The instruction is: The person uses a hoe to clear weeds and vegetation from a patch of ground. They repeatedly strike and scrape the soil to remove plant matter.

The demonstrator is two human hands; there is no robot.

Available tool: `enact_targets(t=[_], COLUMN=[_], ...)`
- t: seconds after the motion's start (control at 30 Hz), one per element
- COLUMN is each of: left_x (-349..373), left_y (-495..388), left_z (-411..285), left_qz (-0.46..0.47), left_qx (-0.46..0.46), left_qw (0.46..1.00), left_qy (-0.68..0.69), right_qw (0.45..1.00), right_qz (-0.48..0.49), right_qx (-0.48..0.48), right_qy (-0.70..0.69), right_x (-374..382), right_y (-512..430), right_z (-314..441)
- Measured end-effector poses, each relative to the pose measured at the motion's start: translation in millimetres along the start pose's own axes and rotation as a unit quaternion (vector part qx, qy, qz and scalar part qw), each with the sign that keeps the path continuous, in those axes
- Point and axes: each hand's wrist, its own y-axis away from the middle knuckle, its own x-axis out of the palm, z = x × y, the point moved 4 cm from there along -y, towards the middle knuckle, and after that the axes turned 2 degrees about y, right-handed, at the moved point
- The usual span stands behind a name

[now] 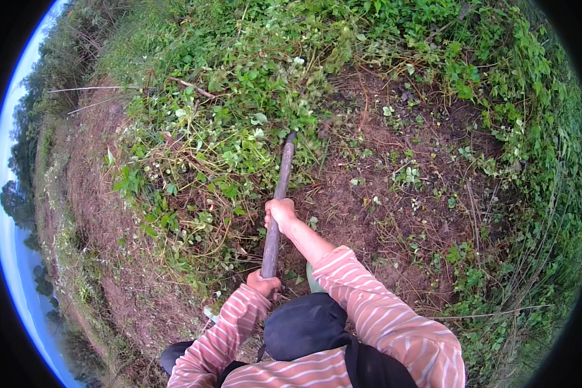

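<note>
A thick wooden tool handle [284, 167] slants up and away in front of my body. My left hand [263, 285] grips its near end, close to my waist. Farther along the shaft, my right hand [280, 212] is wrapped around it. The handle's far end runs into a heap of leafy vines [233, 121], and any tool head there is hidden or blurred among the leaves. To the right of the handle is a patch of reddish-brown soil [349, 203] with scattered leaves and thin stems.
Dense green creepers [538, 97] border the soil on the right and at the top. A dry stick [191, 87] lies across the vine heap. Dry brown ground [94, 184] slopes along the left. A dark pouch [304, 327] hangs at my front.
</note>
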Motion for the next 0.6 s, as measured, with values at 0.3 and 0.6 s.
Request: enact_targets(t=[0.3, 0.6], left_x=[2.6, -27.0], left_y=[18.2, 158.5], left_z=[7.5, 35.9], left_qz=[0.036, 0.099], left_qx=[0.084, 0.066], left_qw=[0.996, 0.993], left_qy=[-0.008, -0.024], right_qw=[0.994, 0.951], right_qz=[-0.003, -0.021], right_qx=[-0.017, -0.008], right_qy=[0.11, 0.307], right_x=[-14.0, 15.4], right_y=[-2.4, 96.2], right_z=[-7.0, 4.1])
